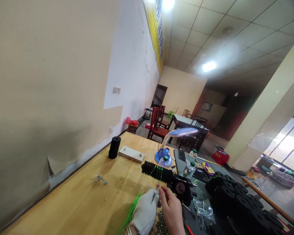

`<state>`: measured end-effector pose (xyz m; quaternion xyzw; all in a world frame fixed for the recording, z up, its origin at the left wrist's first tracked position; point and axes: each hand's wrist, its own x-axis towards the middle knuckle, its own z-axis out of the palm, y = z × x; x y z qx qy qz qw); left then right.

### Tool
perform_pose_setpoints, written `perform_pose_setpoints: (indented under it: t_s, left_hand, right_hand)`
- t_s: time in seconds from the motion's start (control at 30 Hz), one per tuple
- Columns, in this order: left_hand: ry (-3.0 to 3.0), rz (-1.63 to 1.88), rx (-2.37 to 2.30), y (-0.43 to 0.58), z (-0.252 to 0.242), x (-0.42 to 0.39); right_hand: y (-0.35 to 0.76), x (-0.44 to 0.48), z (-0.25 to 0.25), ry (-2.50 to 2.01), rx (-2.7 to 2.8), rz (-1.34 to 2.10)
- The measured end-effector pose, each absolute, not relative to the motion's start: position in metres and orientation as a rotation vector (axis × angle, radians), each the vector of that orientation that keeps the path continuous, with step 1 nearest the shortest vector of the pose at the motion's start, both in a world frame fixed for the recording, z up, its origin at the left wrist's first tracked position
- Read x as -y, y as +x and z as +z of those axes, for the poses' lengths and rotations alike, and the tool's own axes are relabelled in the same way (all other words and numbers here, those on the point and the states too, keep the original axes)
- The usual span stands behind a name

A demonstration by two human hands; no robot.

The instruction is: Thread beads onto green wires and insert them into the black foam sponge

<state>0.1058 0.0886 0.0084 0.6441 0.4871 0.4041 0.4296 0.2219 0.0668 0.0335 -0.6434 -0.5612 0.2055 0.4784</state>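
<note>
My left hand, in a white glove, is closed, with its fingertips against those of my bare right hand. The right thumb and fingers are pinched. A small red-tipped piece pokes up where the fingertips meet; what else they hold is hidden. Bright green filaments fan out beside the gloved hand. Just beyond the hands, a ribbed black roller with green strands across it is mounted on a dark machine. Many small metallic pieces lie below my hands.
On the wooden table stand a black cylinder, a white board with two bolts and a blue desk lamp. Plastic bottles and a phone lie farther right. Black rollers are piled at right.
</note>
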Motion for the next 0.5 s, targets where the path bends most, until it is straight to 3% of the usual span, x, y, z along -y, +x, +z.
perform_pose_setpoints:
  t_s: [0.27, 0.5]
  left_hand:
    - [1.980, 0.909, -1.428, 0.089, -0.021, -0.073]
    - [2.357, 1.344, -1.508, 0.084, -0.075, -0.068]
  right_hand:
    - [0.193, -0.109, 0.003, -1.311, 1.009, 1.110]
    - [0.178, -0.121, 0.003, -1.022, 0.854, 1.355]
